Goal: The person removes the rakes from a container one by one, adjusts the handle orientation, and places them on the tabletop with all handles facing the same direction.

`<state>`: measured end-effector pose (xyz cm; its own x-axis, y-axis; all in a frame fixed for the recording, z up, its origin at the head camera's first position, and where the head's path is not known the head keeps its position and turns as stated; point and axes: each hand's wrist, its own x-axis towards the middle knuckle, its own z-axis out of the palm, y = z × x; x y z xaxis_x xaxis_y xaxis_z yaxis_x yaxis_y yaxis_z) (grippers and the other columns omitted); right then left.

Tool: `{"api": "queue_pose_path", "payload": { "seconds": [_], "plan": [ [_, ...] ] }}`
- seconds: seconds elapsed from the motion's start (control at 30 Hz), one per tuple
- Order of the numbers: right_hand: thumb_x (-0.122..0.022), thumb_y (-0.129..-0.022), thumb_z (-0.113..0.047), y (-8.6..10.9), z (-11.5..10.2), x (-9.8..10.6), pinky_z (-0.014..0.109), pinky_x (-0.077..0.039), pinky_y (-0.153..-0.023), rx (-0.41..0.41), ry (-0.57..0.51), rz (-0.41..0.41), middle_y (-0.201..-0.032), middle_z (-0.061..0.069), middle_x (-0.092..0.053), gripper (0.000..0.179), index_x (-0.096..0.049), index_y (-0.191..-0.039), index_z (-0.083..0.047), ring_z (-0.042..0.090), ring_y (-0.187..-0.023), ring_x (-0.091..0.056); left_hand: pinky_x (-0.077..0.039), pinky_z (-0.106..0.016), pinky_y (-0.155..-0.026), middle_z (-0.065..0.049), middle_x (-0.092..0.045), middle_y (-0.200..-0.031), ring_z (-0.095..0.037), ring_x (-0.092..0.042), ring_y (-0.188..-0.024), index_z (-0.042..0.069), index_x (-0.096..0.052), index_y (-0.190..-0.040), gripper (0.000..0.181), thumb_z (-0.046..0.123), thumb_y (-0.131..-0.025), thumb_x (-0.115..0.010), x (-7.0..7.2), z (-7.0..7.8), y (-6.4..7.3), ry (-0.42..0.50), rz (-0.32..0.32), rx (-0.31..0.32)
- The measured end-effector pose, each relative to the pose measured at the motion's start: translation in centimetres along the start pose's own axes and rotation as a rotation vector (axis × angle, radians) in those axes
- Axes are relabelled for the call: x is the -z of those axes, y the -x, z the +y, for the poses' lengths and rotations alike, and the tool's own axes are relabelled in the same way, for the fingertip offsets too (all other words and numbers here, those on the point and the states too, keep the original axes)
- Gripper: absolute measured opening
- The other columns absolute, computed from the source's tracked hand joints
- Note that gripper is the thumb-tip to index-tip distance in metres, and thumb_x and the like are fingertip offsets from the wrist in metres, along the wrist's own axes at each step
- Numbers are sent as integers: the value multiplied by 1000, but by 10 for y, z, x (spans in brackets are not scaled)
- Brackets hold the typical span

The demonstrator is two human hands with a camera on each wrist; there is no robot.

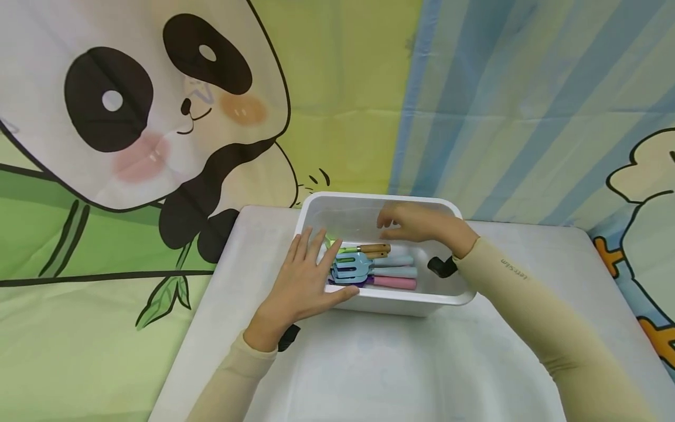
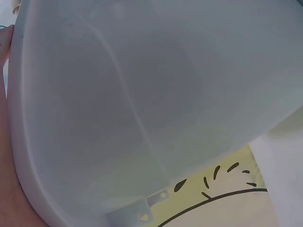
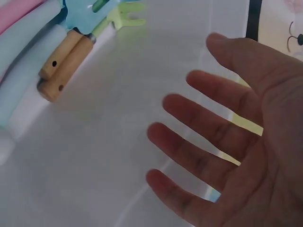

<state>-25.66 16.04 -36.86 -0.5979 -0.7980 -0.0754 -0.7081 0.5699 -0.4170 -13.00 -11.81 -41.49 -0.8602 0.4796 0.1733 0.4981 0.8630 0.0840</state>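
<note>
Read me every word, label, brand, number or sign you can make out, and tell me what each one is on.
"Let'sSlim", probably: small, slightly blurred lettering on the right sleeve, near the cuff.
No other text can be read: none on the utensils, white bin or cartoon backdrop.

White bin (image 1: pixel 390 305) on white table (image 1: pixel 379 363)
</note>
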Motion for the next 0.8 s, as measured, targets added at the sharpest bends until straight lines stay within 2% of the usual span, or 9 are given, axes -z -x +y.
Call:
{"api": "queue_pose_path", "payload": {
  "seconds": [0.17,0.27,0.43,0.53,0.63,0.8],
  "plan": [
    [-66,-95,-10,-14,13,-11,41,-54,-83,7,-132,-126,-101,5,-69,15,-71,-107,-3,24,-96,-67,-4,-54,-119,-18,-19,-163,-42,-3,-150,16,-32,-158,105,89,-83,-25,0,0,0,3,-6,8],
    [-65,-94,-5,-24,21,-18,39,-53,-83,-22,-210,-225,-102,11,-69,15,-70,-107,0,25,-96,-66,-3,-54,-119,-18,-19,-163,-41,-2,-150,16,-32,-158,106,90,-83,-24,0,0,0,3,-11,12],
    [-64,-94,-1,-36,34,-30,40,-52,-84,-139,-290,-371,-109,17,-68,21,-68,-114,2,27,-100,-64,-3,-54,-119,-18,-21,-163,-41,-4,-150,17,-33,-158,105,90,-83,-23,-1,0,0,11,-10,11],
    [-63,-94,-4,-40,38,-36,45,-54,-85,-219,-316,-434,-117,13,-65,24,-68,-117,-2,26,-104,-61,-4,-54,-119,-18,-22,-162,-41,-6,-150,18,-32,-158,105,90,-83,-22,-1,0,-1,11,-10,10],
    [-62,-95,-6,-42,42,-41,50,-53,-85,-264,-314,-478,-125,10,-61,26,-69,-121,-6,24,-105,-56,-4,-54,-119,-19,-23,-162,-41,-7,-150,20,-32,-158,104,90,-83,-22,-2,-1,-1,6,-6,8],
    [-62,-97,-10,-41,43,-48,51,-51,-86,-350,-285,-521,-124,9,-58,29,-69,-124,-13,25,-96,-55,-5,-54,-119,-19,-25,-161,-41,-10,-149,21,-33,-158,103,90,-83,-23,-2,-2,-1,-7,7,6]
  ]
}}
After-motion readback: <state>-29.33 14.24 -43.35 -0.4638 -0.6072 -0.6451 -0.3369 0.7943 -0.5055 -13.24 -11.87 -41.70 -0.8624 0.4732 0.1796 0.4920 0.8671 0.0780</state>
